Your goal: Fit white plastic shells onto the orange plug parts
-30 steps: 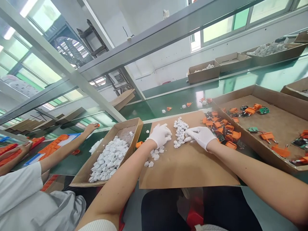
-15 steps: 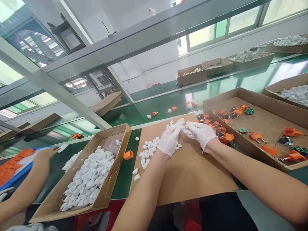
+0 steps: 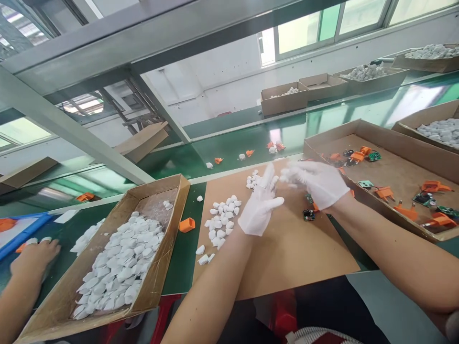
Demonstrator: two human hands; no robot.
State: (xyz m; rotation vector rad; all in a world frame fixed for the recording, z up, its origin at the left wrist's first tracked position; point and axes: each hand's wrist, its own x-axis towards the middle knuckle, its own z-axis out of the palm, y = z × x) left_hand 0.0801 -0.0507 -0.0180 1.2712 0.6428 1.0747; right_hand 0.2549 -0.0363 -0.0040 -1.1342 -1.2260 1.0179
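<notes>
My left hand [image 3: 260, 205], in a white glove, is raised above a brown cardboard sheet [image 3: 287, 253] with its fingers stretched up and thumb out, holding nothing. My right hand [image 3: 319, 184], also gloved, hovers just right of it, its fingers drawn together and pointing at the left fingertips; what they pinch is hidden. A loose heap of small white plastic pieces [image 3: 222, 217] lies on the sheet left of my left hand, with a smaller cluster [image 3: 253, 180] beyond it. A small circuit board [image 3: 308, 214] lies under my right wrist.
A cardboard box [image 3: 172, 239] full of white pieces stands at the left, with an orange part [image 3: 187, 224] beside it. A tray [image 3: 358, 129] of orange plugs and green boards is at the right. Another person's hand [image 3: 34, 255] rests far left. Loose parts lie on the green belt [image 3: 233, 143].
Both hands have lifted off the white pieces and risen above the sheet. My left hand has opened out. The view has shifted right and the neighbour's arm has drawn back to the left.
</notes>
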